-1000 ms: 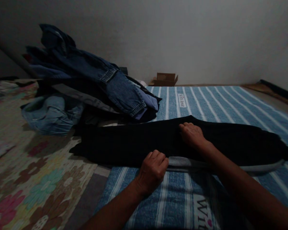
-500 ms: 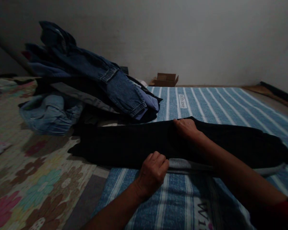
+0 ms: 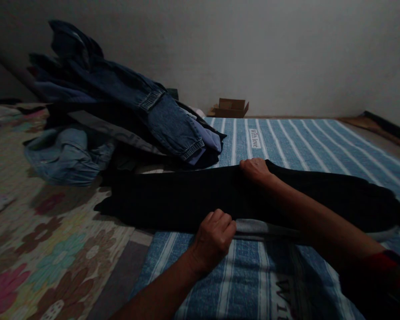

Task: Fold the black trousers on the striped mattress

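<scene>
A pair of black trousers [image 3: 173, 195] with a grey strip [image 3: 263, 227] along the near edge lies stretched out from left to right in front of me. My left hand [image 3: 215, 235] grips the near edge about midway along, its fingers curled into the cloth. Farther away, my right hand [image 3: 255, 170] is closed on the far edge, its forearm crossing over the trousers. The cloth lies flat between both hands. Poor light hides most of the folds in the black fabric.
A heap of clothes, topped by blue jeans [image 3: 133, 91], rises at the back left, with light-blue denim [image 3: 73, 155] beside it. Beneath are a blue striped sheet [image 3: 296, 142] and a flowered cover [image 3: 63, 249]. A cardboard box [image 3: 231, 108] stands near the wall [image 3: 270, 53].
My right hand has shifted slightly away from me and left along the far edge. The left hand stays at the near edge, and the trousers lie almost unchanged.
</scene>
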Tool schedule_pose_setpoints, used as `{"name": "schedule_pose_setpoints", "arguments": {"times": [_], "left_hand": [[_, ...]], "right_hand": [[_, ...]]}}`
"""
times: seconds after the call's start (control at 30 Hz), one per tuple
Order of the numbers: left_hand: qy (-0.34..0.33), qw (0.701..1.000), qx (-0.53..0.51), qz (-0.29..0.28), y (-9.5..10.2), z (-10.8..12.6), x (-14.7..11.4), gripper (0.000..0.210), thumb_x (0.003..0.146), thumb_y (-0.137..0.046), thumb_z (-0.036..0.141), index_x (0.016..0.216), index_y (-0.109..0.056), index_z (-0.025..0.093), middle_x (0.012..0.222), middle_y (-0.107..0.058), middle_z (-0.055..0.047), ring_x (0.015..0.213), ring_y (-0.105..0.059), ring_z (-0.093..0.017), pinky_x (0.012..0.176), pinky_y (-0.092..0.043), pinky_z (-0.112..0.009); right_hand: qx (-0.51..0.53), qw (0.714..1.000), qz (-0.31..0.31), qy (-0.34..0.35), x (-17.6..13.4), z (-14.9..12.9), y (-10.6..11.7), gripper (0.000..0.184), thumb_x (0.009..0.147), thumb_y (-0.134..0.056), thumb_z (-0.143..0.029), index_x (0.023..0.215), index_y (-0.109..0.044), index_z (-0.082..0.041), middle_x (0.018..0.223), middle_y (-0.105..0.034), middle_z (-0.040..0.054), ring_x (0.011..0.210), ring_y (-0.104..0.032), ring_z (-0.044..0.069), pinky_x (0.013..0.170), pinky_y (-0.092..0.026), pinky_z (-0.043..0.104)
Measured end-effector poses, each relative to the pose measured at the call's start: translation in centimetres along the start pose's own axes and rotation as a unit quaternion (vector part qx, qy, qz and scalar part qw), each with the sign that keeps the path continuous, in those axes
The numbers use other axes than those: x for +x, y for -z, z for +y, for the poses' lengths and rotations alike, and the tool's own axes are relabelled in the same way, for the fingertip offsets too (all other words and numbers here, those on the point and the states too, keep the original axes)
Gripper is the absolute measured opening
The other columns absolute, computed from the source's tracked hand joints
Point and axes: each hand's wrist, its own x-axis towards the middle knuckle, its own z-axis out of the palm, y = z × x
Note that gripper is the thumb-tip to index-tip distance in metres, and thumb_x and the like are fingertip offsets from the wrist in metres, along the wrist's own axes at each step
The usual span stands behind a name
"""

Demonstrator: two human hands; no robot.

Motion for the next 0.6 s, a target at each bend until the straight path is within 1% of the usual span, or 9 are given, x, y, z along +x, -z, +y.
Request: {"name": "schedule_pose_setpoints", "arguments": {"times": [0.13, 0.23, 0.4, 0.6], "left_hand": [[-0.005, 1.0, 0.0, -0.007, 0.1, 0.0, 0.1, 0.02, 0.088, -0.041, 0.009, 0.078, -0.057, 0.015, 0.074, -0.052, -0.004, 0.071, -0.042, -0.017, 0.063, -0.038, -0.031], [-0.006, 1.0, 0.006, -0.01, 0.1, 0.0, 0.1, 0.02, 0.087, -0.041, 0.008, 0.075, -0.056, 0.015, 0.073, -0.051, -0.004, 0.07, -0.041, -0.017, 0.062, -0.038, -0.031], [-0.006, 1.0, 0.006, -0.014, 0.1, 0.0, 0.1, 0.018, 0.085, -0.043, 0.008, 0.073, -0.055, 0.015, 0.073, -0.05, -0.004, 0.069, -0.042, -0.017, 0.061, -0.037, -0.031], [0.0, 1.0, -0.008, -0.01, 0.3, -0.1, 0.2, 0.017, 0.086, -0.043, 0.009, 0.076, -0.056, 0.016, 0.073, -0.051, -0.004, 0.07, -0.042, -0.017, 0.061, -0.038, -0.03]], "right_hand": [[0.005, 0.999, 0.03, -0.032, 0.5, 0.3, 0.4, 0.03, 0.09, -0.035, -0.01, 0.107, -0.061, -0.008, 0.094, -0.068, 0.0206, 0.093, -0.065, 0.027, 0.074, -0.048, 0.032], [0.013, 0.998, 0.041, -0.049, 0.8, 0.3, 0.2, 0.029, 0.09, -0.035, -0.01, 0.106, -0.06, -0.009, 0.094, -0.068, 0.02, 0.094, -0.065, 0.028, 0.075, -0.048, 0.033], [0.021, 0.996, 0.049, -0.065, 0.7, 0.0, -0.7, 0.027, 0.091, -0.035, -0.012, 0.104, -0.059, -0.01, 0.095, -0.068, 0.0195, 0.094, -0.065, 0.027, 0.076, -0.048, 0.033], [0.025, 0.997, 0.043, -0.059, 0.3, -0.1, -1.9, 0.027, 0.093, -0.032, -0.012, 0.102, -0.057, -0.012, 0.096, -0.068, 0.0172, 0.093, -0.065, 0.026, 0.075, -0.046, 0.032]]}}
